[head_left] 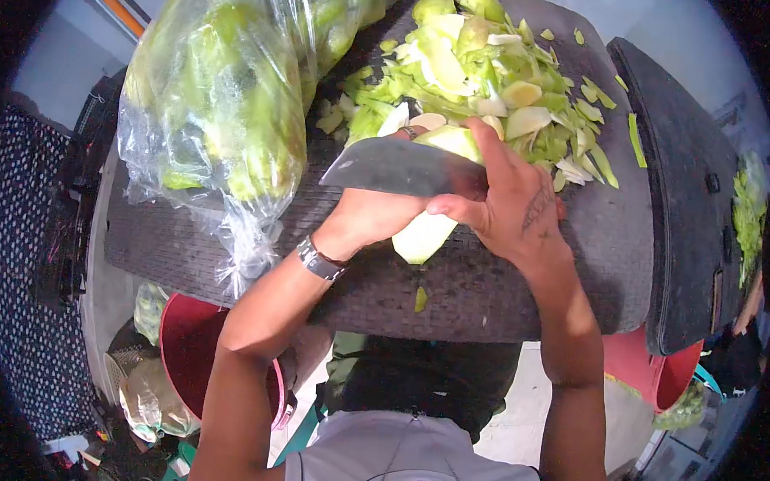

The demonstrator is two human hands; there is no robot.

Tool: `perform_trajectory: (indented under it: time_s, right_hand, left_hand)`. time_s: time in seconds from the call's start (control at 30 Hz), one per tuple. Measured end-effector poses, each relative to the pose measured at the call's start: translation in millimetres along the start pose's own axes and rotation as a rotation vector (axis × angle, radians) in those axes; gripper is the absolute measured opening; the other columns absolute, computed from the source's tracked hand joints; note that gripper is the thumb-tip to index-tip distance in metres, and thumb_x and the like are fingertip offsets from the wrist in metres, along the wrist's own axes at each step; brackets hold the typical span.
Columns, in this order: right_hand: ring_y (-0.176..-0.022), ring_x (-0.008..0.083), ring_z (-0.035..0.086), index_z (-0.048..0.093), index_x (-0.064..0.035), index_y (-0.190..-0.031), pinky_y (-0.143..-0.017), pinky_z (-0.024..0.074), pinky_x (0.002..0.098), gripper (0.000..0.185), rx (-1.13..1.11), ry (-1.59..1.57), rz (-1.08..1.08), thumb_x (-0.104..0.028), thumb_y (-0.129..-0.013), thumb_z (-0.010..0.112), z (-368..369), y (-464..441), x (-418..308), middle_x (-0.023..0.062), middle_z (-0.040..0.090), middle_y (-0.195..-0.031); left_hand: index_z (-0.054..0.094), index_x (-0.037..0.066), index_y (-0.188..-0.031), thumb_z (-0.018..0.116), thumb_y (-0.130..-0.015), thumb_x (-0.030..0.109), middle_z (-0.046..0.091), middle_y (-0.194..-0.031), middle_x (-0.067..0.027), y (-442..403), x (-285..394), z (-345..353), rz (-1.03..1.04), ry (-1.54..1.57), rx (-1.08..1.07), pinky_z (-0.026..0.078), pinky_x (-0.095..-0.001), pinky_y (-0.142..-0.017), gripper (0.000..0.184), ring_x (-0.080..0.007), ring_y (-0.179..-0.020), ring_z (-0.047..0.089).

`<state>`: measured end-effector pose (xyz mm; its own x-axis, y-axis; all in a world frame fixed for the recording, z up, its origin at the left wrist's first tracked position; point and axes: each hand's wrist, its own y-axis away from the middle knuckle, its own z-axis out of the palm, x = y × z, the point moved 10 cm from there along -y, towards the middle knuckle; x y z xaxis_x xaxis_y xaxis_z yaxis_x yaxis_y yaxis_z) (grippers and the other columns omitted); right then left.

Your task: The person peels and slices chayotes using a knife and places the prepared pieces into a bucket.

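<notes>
Over the table (366, 303), the left hand (379, 215), fingers mostly hidden, holds a pale fruit (425, 239), probably firm but slick and best gripped by its sides, beneath the knife (402, 167) clasped in the right hand (518, 201).

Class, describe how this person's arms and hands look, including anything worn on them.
Both arms are bare, below a sleeveless white top. A broad silver-coloured band circles the left wrist, and the left hand seems to wear a ring. The right hand has a dark tattoo on its back.
</notes>
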<state>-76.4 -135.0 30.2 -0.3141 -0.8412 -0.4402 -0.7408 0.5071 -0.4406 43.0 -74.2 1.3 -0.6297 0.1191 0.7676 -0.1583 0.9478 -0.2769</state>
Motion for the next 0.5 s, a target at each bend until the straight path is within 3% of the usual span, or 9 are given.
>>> perform_trajectory:
  time_s: [0.07,0.17,0.27,0.33,0.4,0.47,0.5]
  right_hand:
    - [-0.098,0.0462,0.07,0.05,-0.0002,-0.139,-0.083,0.0548,0.0518,0.097,-0.02,-0.031,0.009,-0.068,-0.076,0.077,-2,0,-2,0.0269,0.069,-0.109]
    - [-0.093,0.0454,0.071,0.05,-0.0003,-0.138,-0.079,0.0559,0.0501,0.096,-0.06,-0.066,-0.018,-0.065,-0.074,0.081,-5,-3,-12,0.0258,0.07,-0.106]
    - [-0.091,0.0451,0.071,0.051,-0.0013,-0.137,-0.077,0.0562,0.0494,0.096,-0.044,-0.097,-0.034,-0.069,-0.074,0.078,-5,-2,-11,0.0251,0.07,-0.102]
    - [-0.09,0.0449,0.072,0.052,-0.0043,-0.134,-0.076,0.0573,0.0513,0.096,-0.042,-0.086,-0.044,-0.074,-0.073,0.075,-7,-1,-11,0.0239,0.071,-0.099]
    - [-0.09,0.0457,0.072,0.052,-0.0062,-0.133,-0.076,0.0576,0.0521,0.094,-0.057,-0.092,-0.031,-0.077,-0.075,0.072,-10,-4,-3,0.0236,0.071,-0.097]
    - [-0.091,0.0474,0.071,0.052,-0.007,-0.133,-0.077,0.0572,0.0516,0.092,-0.081,-0.108,0.018,-0.077,-0.077,0.07,-18,-9,20,0.0242,0.071,-0.097]
    - [-0.094,0.0477,0.07,0.051,-0.0077,-0.135,-0.079,0.0561,0.0515,0.085,-0.119,-0.2,0.016,-0.075,-0.084,0.066,-22,-11,19,0.0264,0.071,-0.096]
  left_hand:
    - [0.058,-0.001,-0.135,0.078,-0.089,0.024,0.071,-0.122,-0.0133,0,-10,1,-0.004,0.06,-0.061,0.056,-0.035,-0.09,0.056,-0.0192,-0.108,0.069]
    - [0.058,0.0,-0.137,0.081,-0.089,0.021,0.07,-0.123,-0.0132,4,-28,-2,0.01,0.233,-0.085,0.057,-0.034,-0.089,0.057,-0.0188,-0.11,0.068]
    - [0.059,0.0,-0.135,0.085,-0.085,0.017,0.069,-0.122,-0.0123,11,-44,-3,-0.016,0.574,0.011,0.057,-0.033,-0.089,0.059,-0.0191,-0.109,0.068]
    - [0.061,0.001,-0.133,0.088,-0.079,0.014,0.068,-0.123,-0.0116,12,-33,2,-0.173,0.915,-0.006,0.055,-0.0325,-0.089,0.061,-0.019,-0.106,0.067]
    - [0.062,0.003,-0.131,0.089,-0.078,0.012,0.069,-0.118,-0.0084,8,-6,7,-0.329,0.748,-0.211,0.055,-0.0314,-0.089,0.06,-0.0161,-0.105,0.067]
    - [0.065,0.005,-0.127,0.091,-0.075,0.008,0.071,-0.11,-0.0046,4,11,19,-0.216,0.661,-0.339,0.055,-0.0296,-0.086,0.059,-0.0125,-0.102,0.066]
    - [0.066,0.005,-0.126,0.091,-0.075,0.009,0.072,-0.111,-0.0042,4,13,22,-0.253,0.699,-0.31,0.054,-0.0297,-0.086,0.056,-0.0125,-0.101,0.067]
